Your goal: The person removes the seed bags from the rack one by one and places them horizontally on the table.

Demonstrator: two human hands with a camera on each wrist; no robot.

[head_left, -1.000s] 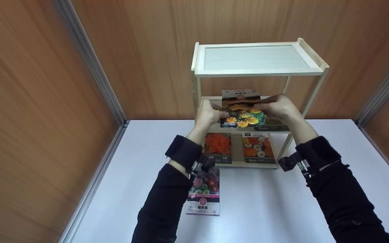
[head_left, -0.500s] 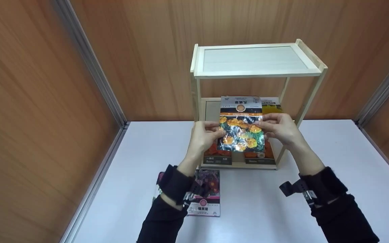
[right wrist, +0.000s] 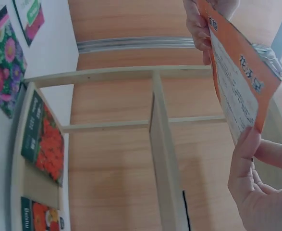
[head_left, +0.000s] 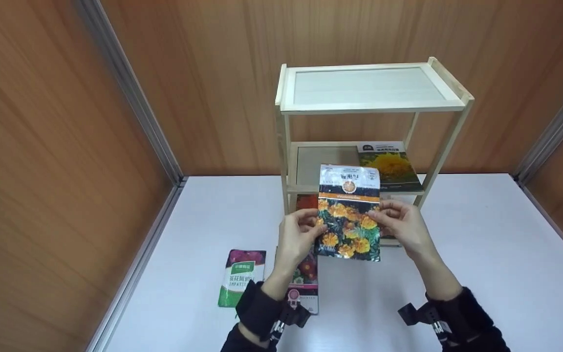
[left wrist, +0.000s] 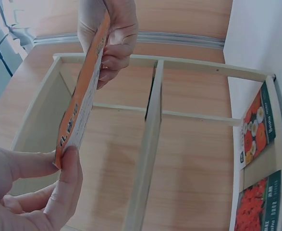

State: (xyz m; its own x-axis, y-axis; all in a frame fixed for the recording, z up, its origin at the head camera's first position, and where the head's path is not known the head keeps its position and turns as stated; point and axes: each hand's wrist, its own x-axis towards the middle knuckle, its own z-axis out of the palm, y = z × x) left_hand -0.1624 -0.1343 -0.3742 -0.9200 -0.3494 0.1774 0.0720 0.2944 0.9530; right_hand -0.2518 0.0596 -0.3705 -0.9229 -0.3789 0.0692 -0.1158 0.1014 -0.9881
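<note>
Between my two hands hangs a seed packet (head_left: pixel 349 215) printed with orange marigolds, upright in front of the shelf's lower half. My left hand (head_left: pixel 297 239) pinches its left edge between thumb and fingers. On the opposite edge, my right hand (head_left: pixel 402 226) pinches it the same way. Both wrist views show the orange and white back of the packet (left wrist: pixel 80 103). Behind it stands a small pale wooden shelf rack (head_left: pixel 375 108). A yellow-flower packet (head_left: pixel 390 168) lies on the right of its middle shelf.
On the bottom shelf lie a red-flower packet (right wrist: pixel 49 144) and an orange-and-white-flower packet (left wrist: pixel 257 127). A green and white packet (head_left: pixel 241 278) and a pink-flower packet (head_left: pixel 306 283), partly behind my left arm, lie on the white table (head_left: pixel 179 274). Wood panels (head_left: pixel 213 98) enclose the table.
Both hands have drawn the marigold packet down and toward me, from the middle shelf's height to below it. It has tipped from nearly flat to facing me. The yellow-flower packet is now uncovered.
</note>
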